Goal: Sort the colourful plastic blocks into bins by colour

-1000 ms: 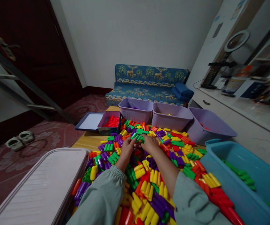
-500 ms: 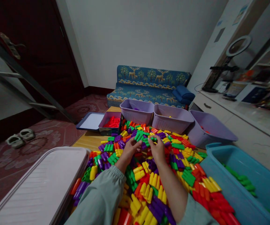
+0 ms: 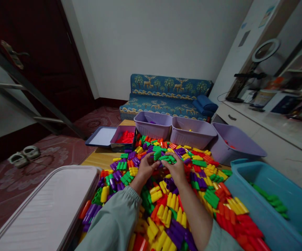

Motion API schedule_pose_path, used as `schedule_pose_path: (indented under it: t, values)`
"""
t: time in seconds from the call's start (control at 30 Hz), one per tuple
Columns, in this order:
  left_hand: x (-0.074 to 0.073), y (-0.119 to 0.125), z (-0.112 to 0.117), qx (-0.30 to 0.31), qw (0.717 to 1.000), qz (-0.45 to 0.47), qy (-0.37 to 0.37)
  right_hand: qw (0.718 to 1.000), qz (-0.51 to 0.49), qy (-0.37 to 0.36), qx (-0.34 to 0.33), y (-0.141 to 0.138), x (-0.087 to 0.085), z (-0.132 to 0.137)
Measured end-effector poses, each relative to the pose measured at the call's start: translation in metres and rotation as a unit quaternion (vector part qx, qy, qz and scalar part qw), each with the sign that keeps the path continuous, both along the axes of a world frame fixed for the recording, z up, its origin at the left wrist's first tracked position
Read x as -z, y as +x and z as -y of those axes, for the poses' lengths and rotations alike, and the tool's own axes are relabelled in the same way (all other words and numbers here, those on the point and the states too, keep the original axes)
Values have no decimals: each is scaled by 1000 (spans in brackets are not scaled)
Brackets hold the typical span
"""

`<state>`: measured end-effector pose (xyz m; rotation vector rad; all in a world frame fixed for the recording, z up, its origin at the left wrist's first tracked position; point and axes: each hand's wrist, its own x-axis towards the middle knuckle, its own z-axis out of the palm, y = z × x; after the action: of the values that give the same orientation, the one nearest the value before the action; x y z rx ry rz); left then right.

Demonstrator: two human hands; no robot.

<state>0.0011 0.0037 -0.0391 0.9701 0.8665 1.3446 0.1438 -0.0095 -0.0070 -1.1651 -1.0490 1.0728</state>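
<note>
Both hands are close together above a spread of coloured plastic toy pieces, each made of joined round-ended tubes. My left hand [image 3: 146, 170] pinches a green toy piece [image 3: 157, 154] between thumb and fingers. My right hand [image 3: 176, 170] is closed on several green toy pieces [image 3: 168, 159], just to the right of it. Whether the two sets of green pieces touch, I cannot tell. Beneath the wrists lie yellow toy pieces [image 3: 155, 194], purple toy pieces [image 3: 169, 183] and red ones, heaped loosely.
Purple bins [image 3: 153, 130] line the table's far side. A teal bin [image 3: 260, 205] holding green pieces stands right. A small box [image 3: 123, 139] with red pieces sits far left beside a lid [image 3: 101, 136]. A pale lidded container [image 3: 43, 205] is near left.
The green pieces in my hands have turned: the left one now stands more upright, and those in the right hand are bunched closer. My hands have barely shifted.
</note>
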Motion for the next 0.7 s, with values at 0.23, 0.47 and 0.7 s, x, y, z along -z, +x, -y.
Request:
schedule_pose_path:
  t: [0.23,0.47,0.7]
  values:
    - [1,-4,0,-23,999,-19,-28,986,-149,-65,31,17,-2,-2]
    - [0,-1,0,-19,1000,-8,-4,970,-204,-132,-1,21,-5,0]
    - [1,0,2,5,1000,13,13,949,-280,-116,-86,22,-5,0]
